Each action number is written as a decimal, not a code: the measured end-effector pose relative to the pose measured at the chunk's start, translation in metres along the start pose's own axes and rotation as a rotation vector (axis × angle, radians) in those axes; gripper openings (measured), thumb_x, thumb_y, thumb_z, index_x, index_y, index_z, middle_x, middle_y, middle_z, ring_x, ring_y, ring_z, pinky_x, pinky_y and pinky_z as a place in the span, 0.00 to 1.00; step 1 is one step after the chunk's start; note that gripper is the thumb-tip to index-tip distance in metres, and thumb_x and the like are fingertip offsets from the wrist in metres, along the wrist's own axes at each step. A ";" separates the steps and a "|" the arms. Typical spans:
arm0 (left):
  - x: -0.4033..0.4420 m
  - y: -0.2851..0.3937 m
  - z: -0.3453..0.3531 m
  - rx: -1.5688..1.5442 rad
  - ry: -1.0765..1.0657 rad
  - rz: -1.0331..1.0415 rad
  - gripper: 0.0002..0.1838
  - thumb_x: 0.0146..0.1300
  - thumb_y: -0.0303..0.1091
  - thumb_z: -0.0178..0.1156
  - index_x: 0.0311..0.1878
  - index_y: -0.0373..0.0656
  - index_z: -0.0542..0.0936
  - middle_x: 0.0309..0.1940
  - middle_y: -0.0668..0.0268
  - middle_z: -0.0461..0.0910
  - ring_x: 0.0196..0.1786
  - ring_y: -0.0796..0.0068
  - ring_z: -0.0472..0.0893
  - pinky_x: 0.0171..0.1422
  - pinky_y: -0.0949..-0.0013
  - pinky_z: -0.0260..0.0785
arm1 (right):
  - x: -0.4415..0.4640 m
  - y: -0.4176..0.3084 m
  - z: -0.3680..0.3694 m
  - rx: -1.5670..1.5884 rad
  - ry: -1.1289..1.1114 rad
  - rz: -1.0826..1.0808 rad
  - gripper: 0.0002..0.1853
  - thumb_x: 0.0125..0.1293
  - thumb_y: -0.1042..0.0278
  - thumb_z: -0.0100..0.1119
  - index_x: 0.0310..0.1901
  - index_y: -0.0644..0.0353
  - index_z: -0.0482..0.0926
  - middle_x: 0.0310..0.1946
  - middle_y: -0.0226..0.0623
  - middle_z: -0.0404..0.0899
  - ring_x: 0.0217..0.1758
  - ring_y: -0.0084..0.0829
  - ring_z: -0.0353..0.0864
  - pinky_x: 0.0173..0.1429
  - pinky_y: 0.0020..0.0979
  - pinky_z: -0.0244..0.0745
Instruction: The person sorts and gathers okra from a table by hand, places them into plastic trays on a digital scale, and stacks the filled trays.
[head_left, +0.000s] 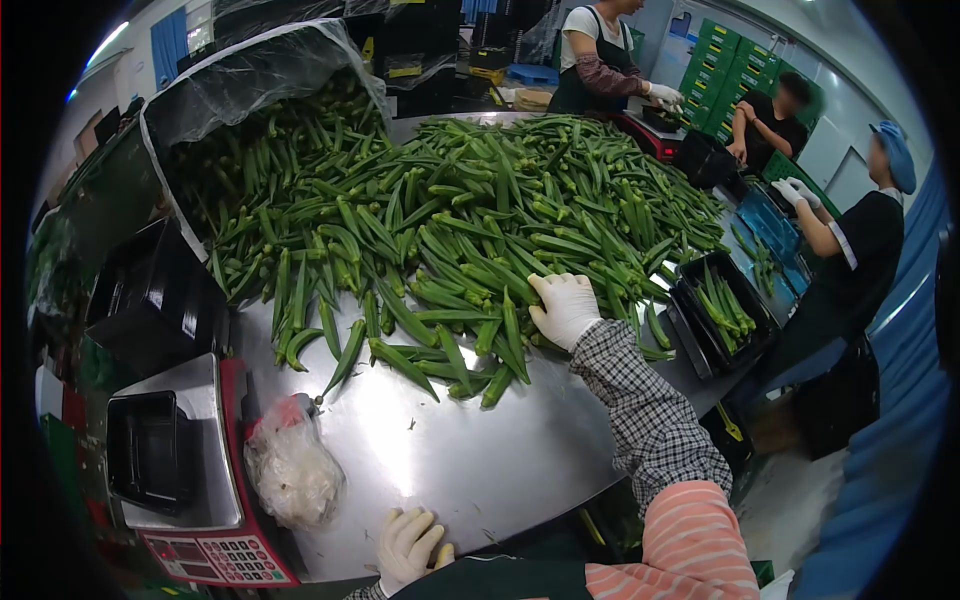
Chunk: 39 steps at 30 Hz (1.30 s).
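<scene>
A large heap of okra (470, 210) covers the metal table (400, 450), spilling from a plastic-lined crate (270, 75). My right hand (565, 310), in a white glove under a checked sleeve, lies at the near edge of the heap with its fingers curled against the pods; what it holds, if anything, is hidden. Gloved too, my left hand (407, 545) rests at the table's front edge, fingers bent and slightly apart, holding nothing. Loose okra pods lie on the metal between the heap and my hands.
On the left are a scale (215, 555) bearing a black tray (150, 450), stacked black trays (155, 295) and a crumpled plastic bag (295, 465). A black tray with okra (725, 310) stands at right. Three people work beyond the table, near another scale (650, 135).
</scene>
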<state>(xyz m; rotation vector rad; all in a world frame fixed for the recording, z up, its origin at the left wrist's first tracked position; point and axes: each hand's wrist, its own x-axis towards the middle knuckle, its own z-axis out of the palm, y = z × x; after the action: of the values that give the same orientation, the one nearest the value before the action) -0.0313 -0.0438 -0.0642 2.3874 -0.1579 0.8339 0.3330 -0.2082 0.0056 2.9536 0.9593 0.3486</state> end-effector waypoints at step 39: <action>0.015 0.015 -0.004 0.001 -0.073 -0.027 0.12 0.52 0.27 0.63 0.42 0.38 0.79 0.44 0.51 0.78 0.48 0.52 0.77 0.54 0.57 0.69 | -0.176 0.011 -0.197 0.244 1.598 -0.092 0.45 0.57 0.59 0.61 0.68 0.71 0.46 0.69 0.57 0.47 0.66 0.50 0.62 0.69 0.44 0.57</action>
<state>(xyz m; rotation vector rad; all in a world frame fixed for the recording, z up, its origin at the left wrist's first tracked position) -0.0256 -0.0521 -0.0454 2.4169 -0.1538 0.7349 0.1585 -0.3300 0.1619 2.2287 1.0687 2.8555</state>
